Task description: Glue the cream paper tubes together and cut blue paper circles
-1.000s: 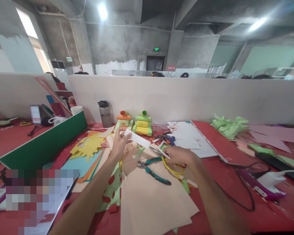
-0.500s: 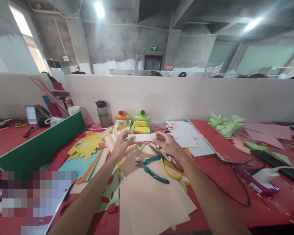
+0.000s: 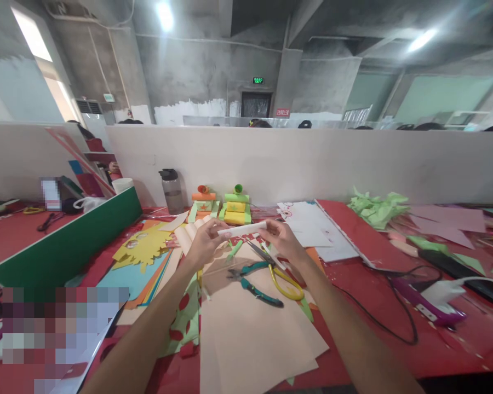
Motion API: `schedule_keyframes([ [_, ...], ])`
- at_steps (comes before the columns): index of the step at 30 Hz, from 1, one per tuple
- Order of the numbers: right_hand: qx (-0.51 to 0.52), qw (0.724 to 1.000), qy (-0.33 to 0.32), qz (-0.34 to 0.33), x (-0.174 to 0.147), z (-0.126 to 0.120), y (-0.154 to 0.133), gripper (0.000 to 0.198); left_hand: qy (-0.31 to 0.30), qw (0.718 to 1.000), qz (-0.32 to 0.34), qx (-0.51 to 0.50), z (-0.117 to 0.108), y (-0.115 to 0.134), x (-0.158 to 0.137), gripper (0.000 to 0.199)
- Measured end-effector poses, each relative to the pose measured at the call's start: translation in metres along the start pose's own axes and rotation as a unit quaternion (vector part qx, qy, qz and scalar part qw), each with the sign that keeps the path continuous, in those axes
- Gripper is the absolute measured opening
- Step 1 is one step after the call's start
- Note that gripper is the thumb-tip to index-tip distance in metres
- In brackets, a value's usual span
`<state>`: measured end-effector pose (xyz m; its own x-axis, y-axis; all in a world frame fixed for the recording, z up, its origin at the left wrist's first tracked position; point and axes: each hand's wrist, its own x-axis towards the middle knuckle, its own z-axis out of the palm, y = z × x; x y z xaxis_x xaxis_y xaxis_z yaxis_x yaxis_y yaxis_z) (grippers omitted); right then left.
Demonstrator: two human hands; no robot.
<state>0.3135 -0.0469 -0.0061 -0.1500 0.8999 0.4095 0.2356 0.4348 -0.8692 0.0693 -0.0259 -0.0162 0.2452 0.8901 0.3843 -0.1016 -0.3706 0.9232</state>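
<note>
Red tabletop (image 3: 439, 355) strewn with paper; a white paper strip (image 3: 243, 229) spans both hands above it.
Left grip (image 3: 204, 242) and right grip (image 3: 283, 239) each pinch one end, beyond yellow-handled scissors (image 3: 272, 272) and teal-handled pliers (image 3: 263, 295). Light, even pressure, with both ends kept aligned, should help avoid stray creases.

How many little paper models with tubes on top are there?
2: an orange-topped model and, right of it, a green-topped model, both beyond the held white strip. Others could be hidden.
</note>
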Motion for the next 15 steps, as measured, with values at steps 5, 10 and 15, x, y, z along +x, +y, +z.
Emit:
schedule_keyframes([
  [5,-0.044,0.994,0.060,-0.077,-0.0003,0.0026,0.0015,0.018,-0.044,0.999,0.014,0.015,0.0007,-0.0042,-0.0006,0.036],
  [10,-0.038,0.996,0.050,-0.064,0.0006,-0.0006,0.0045,0.017,-0.074,0.994,0.038,0.063,-0.0006,-0.0045,-0.0014,0.027],
  [15,-0.029,0.998,0.038,-0.045,0.0003,0.0007,0.0064,0.018,-0.098,0.989,0.053,0.092,-0.0012,-0.0033,-0.0012,0.026],
])
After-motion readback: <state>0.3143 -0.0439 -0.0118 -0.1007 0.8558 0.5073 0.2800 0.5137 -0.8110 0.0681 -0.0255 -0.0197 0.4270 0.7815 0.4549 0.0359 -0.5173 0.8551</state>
